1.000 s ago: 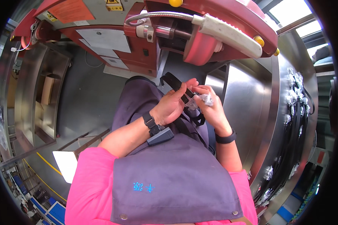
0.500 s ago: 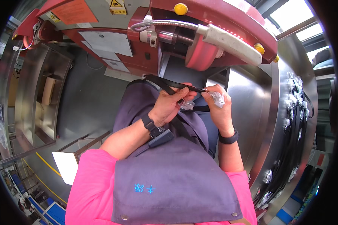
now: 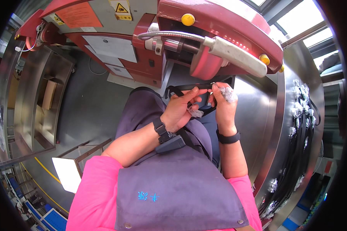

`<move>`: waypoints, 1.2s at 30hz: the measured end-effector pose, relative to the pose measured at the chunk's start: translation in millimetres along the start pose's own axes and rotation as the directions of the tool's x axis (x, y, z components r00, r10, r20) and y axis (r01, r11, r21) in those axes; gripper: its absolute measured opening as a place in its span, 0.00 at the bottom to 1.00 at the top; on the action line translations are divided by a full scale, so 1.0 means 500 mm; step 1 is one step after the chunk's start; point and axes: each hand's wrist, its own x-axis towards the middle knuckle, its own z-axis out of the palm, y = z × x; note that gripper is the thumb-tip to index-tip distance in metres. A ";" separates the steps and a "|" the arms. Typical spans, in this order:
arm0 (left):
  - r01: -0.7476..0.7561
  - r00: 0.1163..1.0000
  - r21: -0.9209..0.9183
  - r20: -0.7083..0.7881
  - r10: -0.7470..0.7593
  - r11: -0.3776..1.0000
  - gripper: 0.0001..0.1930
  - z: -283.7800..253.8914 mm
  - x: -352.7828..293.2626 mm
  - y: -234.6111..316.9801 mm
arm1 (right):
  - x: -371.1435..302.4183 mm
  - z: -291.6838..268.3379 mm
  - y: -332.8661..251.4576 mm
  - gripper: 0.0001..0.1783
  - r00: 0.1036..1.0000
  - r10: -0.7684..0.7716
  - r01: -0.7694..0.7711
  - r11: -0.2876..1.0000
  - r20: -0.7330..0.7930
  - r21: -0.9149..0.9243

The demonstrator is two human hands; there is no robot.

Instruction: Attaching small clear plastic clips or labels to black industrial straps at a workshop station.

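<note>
A narrow black strap [image 3: 200, 87] is stretched between my two hands above my lap. My left hand [image 3: 176, 111] pinches it between thumb and fingers, and a loop of the strap hangs at its far side. The right hand [image 3: 224, 111] grips the strap's other end, where a small metal fitting shows at the fingertips. A crumpled clear plastic wrap [image 3: 229, 94] sticks out beside the right thumb. Another plastic-wrapped end [image 3: 197, 113] dangles under the left fingers. What lies inside the wraps is hidden.
Just beyond my hands stands a red machine [image 3: 227, 29] with a round wheel [image 3: 206, 65] and a pale handle-shaped lamp [image 3: 239, 54]. On the right, a metal bench [image 3: 254, 111] adjoins a ledge with several black straps [image 3: 293, 154]. Metal troughs [image 3: 31, 104] stand at the left.
Both hands have shifted slightly right. The strap's long loop at the left has drawn in closer to my left hand, and the right fingers have turned upward around the end.
</note>
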 end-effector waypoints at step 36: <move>-0.066 0.991 -0.087 -0.119 0.055 0.994 0.12 0.031 0.022 -0.010 | 0.040 -0.008 0.002 0.08 0.996 0.088 -0.086 0.989 -0.012 0.124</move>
